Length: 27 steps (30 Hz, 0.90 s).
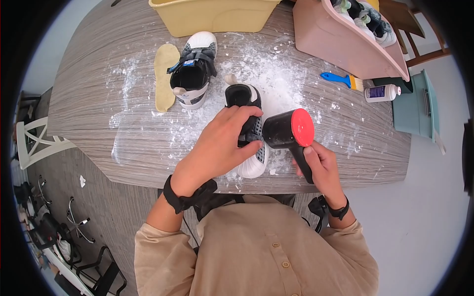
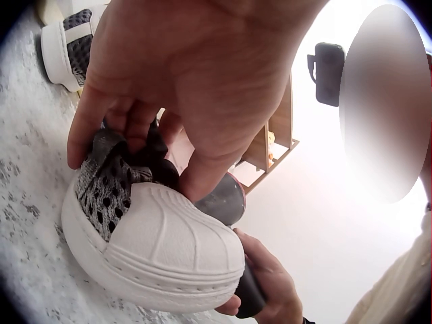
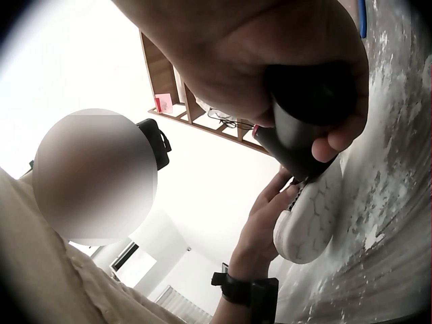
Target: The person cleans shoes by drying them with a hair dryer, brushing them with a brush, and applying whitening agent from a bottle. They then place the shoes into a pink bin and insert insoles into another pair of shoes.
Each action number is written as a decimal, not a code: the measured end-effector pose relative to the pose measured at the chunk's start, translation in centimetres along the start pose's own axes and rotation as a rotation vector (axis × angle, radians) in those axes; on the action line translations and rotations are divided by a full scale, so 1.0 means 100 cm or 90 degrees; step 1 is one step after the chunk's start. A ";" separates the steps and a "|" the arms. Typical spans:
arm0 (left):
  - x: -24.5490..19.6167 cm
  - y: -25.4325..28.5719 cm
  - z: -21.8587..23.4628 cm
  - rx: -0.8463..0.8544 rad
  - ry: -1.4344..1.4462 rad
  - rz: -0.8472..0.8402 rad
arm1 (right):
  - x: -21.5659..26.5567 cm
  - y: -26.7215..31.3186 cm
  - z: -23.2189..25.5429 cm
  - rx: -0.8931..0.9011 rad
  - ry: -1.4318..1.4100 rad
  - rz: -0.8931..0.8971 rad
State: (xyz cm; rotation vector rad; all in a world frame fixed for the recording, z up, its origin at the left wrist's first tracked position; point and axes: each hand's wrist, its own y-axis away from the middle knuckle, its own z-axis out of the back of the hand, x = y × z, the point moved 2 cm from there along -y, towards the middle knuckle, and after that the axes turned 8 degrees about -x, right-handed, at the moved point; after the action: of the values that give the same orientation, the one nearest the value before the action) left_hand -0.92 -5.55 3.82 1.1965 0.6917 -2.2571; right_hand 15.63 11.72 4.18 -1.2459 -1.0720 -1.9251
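Note:
A white and dark-grey mesh sneaker (image 1: pixel 253 168) stands near the table's front edge, its toe toward the person. My left hand (image 1: pixel 220 135) grips it from above, thumb and fingers on either side of the opening; in the left wrist view the white rubber toe (image 2: pixel 179 250) is close up. My right hand (image 1: pixel 321 165) grips the handle of a black hair dryer (image 1: pixel 279 129) with a red round end. Its barrel lies right beside the sneaker's side, at the left fingertips. The matching sneaker (image 1: pixel 197 74) stands farther back, beside a beige insole (image 1: pixel 167 76).
White powder and flakes (image 1: pixel 276 74) cover much of the wooden table (image 1: pixel 89 89). A yellow bin (image 1: pixel 212 17) and a pink bin (image 1: pixel 340 44) with shoes line the back. At right are a blue-handled brush (image 1: pixel 340 79), a white bottle (image 1: pixel 381 93) and a teal box (image 1: pixel 417 108).

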 end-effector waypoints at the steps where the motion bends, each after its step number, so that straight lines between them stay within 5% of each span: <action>1: 0.001 0.000 -0.001 -0.012 0.007 -0.014 | 0.000 0.000 0.000 0.003 0.013 0.008; 27: 0.003 0.001 0.000 -0.020 -0.013 0.013 | 0.000 0.007 0.003 0.022 -0.006 -0.002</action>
State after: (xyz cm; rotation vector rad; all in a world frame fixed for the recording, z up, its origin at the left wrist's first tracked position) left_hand -1.03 -5.68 3.59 1.1599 0.7008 -2.2301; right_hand 16.35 11.67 4.45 -1.2357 -1.1085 -1.8976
